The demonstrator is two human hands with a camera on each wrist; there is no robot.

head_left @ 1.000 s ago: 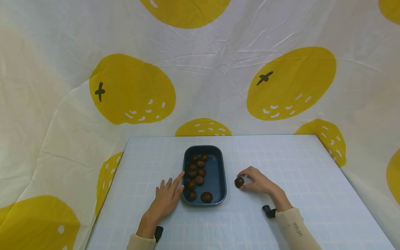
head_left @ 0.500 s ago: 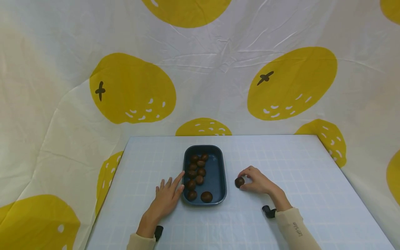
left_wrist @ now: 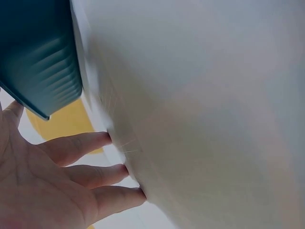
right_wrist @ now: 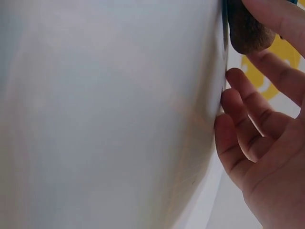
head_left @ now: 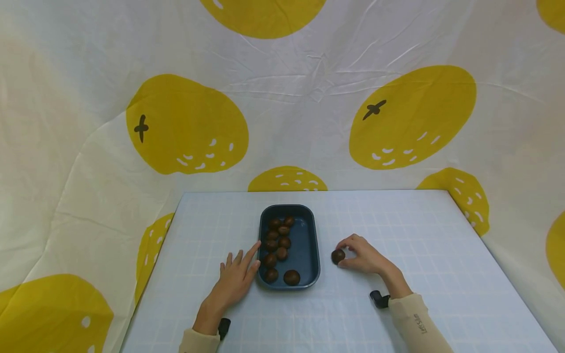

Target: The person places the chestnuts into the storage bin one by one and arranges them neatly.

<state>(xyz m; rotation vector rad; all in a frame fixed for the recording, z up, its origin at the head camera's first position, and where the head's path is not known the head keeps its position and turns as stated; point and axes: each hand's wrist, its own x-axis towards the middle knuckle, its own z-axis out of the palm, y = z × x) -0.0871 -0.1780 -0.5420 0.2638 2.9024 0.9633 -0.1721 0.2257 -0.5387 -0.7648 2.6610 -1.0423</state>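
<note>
Between the thumb and index finger of my right hand point(head_left: 364, 257) is a brown chestnut point(head_left: 338, 257), held at the table surface just right of the tray. In the right wrist view the chestnut point(right_wrist: 250, 31) is partly cut off at the top, and the other fingers bend down against the table. My left hand point(head_left: 236, 279) lies spread on the table left of the dark blue tray point(head_left: 306, 245), its index finger and thumb touching the rim. The left wrist view shows those fingers straight beside the tray's ribbed wall point(left_wrist: 57, 62). Several chestnuts point(head_left: 270, 260) sit inside, mostly along the left side.
A pale checked cloth covers the table point(head_left: 397, 220). Behind it hangs a white curtain point(head_left: 291, 122) with big yellow fruit prints. Dark wrist cameras are worn under both wrists, the right one point(head_left: 379, 298) near the sleeve.
</note>
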